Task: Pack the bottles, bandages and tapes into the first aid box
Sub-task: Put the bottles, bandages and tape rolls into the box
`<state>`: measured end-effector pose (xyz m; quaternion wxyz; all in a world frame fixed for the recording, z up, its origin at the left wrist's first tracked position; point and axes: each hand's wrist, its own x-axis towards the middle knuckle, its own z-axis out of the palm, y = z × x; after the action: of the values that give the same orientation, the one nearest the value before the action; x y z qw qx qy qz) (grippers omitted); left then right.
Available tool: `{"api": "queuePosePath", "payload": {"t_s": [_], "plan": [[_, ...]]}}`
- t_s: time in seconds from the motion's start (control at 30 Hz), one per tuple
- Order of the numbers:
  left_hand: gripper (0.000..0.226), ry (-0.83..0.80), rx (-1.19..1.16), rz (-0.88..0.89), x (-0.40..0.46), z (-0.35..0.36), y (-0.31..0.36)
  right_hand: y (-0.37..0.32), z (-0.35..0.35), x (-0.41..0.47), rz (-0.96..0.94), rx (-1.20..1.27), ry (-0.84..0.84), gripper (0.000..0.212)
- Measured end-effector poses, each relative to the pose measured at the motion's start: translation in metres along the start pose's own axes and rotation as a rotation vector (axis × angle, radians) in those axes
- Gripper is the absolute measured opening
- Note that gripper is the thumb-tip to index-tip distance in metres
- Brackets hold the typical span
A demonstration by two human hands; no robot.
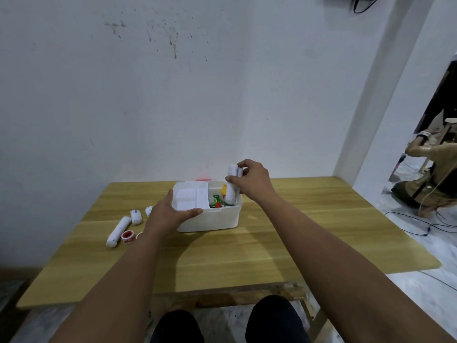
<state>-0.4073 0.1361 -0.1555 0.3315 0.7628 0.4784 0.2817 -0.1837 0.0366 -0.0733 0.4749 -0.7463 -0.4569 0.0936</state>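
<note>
While held, first aid box (210,219), bottles (217,200) inside

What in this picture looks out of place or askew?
Nothing looks spilled or damaged. The inner tray sits shifted left in the first aid box, and bandage rolls lie scattered at different angles on the table.
</note>
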Motion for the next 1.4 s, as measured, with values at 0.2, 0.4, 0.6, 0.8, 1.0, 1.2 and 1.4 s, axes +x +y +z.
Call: {"api": "queuePosePath", "payload": {"t_s": [0.2, 0.4, 0.6, 0.8, 1.0, 1.2, 1.4], "plan": [[0.141, -0.025, 0.007, -0.039, 0.002, -0.004, -0.004, -0.004, 0.010, -0.007, -0.072, -0.103, -0.016, 0.049], [0.126, -0.017, -0.008, -0.021, 0.000, -0.002, -0.002, 0.002, 0.022, -0.015, -0.147, -0.338, -0.042, 0.042], [0.111, -0.010, -0.023, 0.005, 0.000, -0.001, 0.000, 0.003, 0.024, -0.016, -0.135, -0.292, -0.040, 0.041], [0.108, 0.002, -0.012, 0.000, 0.000, 0.000, 0.000, 0.013, 0.030, -0.020, -0.114, -0.387, -0.051, 0.033], [0.122, -0.020, -0.002, -0.009, 0.000, -0.002, -0.001, 0.015, 0.031, -0.021, -0.105, -0.381, -0.070, 0.040], [0.128, -0.014, 0.003, -0.007, -0.001, -0.003, -0.001, 0.020, 0.032, -0.023, -0.119, -0.419, -0.072, 0.021], [0.119, -0.013, 0.008, -0.009, 0.000, -0.002, -0.003, 0.021, 0.029, -0.012, -0.116, -0.398, -0.020, 0.043]]}}
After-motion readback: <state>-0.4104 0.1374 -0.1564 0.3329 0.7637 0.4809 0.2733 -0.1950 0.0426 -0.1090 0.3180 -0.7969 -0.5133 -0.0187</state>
